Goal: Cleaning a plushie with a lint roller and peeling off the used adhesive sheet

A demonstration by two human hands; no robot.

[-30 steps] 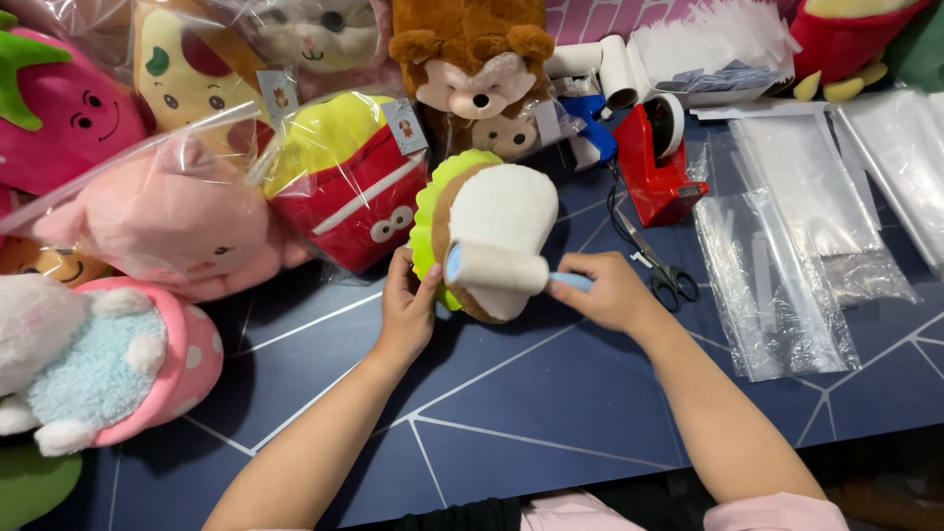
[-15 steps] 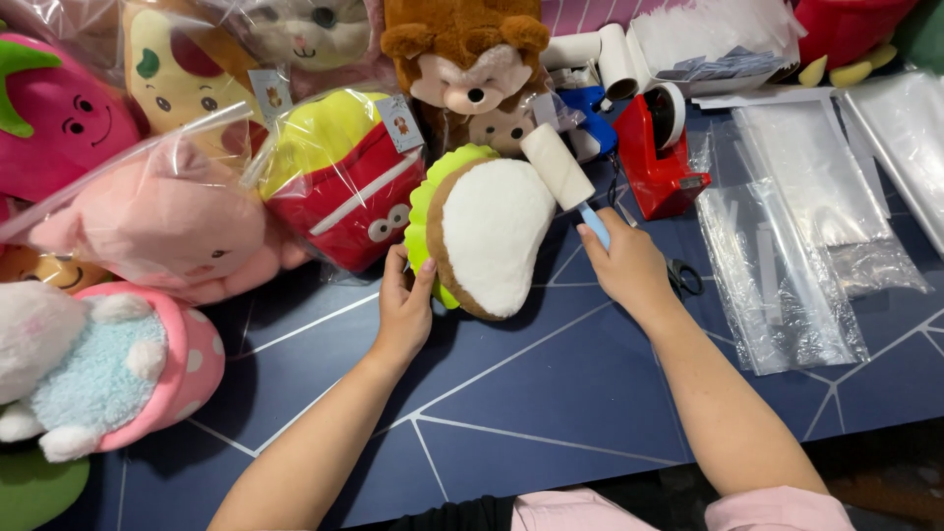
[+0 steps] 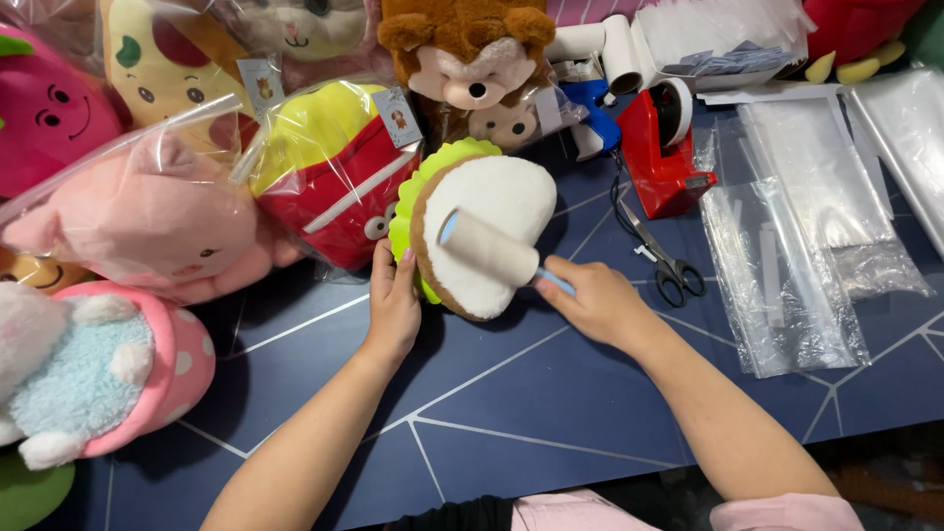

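Holding a lint roller (image 3: 489,251) by its blue handle, the right hand (image 3: 596,300) has its fingers curled tight around it. The roller lies on the white plush toy (image 3: 501,202) with the green frill. The left hand (image 3: 392,307) rests flat and open against the toy's edge on the blue table (image 3: 511,393). Both arms reach forward.

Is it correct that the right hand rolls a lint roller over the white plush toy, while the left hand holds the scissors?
Not quite. In the head view the right hand does hold the lint roller on the white plush toy, but the left hand rests against the toy's edge. The scissors lie untouched on the table, right of the right hand.
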